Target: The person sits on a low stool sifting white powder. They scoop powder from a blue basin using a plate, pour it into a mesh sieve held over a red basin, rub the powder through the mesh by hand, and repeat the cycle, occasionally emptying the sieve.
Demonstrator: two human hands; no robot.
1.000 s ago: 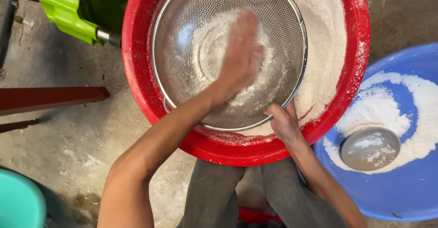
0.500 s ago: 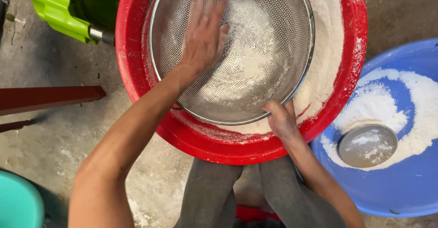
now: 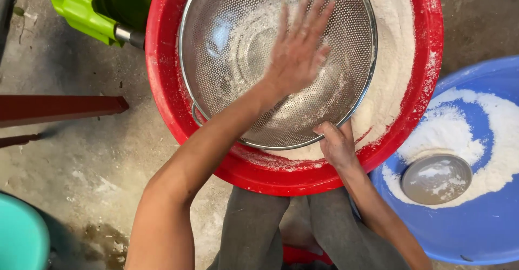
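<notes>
At the far left edge sits a teal tub (image 3: pixel 19 237), with a dark red bar (image 3: pixel 59 109) across the concrete floor (image 3: pixel 92 162) and a green plastic thing (image 3: pixel 81 8) at the far side. Next comes the red basin (image 3: pixel 162 86), holding a pile of white flour (image 3: pixel 392 59) under a round metal sieve (image 3: pixel 227 48) that rests inside it. The left hand (image 3: pixel 297 54) lies flat on the sieve's mesh, fingers (image 3: pixel 308 16) spread and released, grasping nothing (a thin smear of flour is all that remains around it). The right hand (image 3: pixel 338 145) is clenched on the near rim of the sieve, steadying it against the basin. To the right, a blue basin (image 3: pixel 486 237) holds more flour and a small metal bowl (image 3: pixel 437 178).

The step in hand looks like rubbing the last flour through the mesh. With the sieve nearly bare, the next move probably calls for a fresh scoop from the blue basin, the rim kept steady.
</notes>
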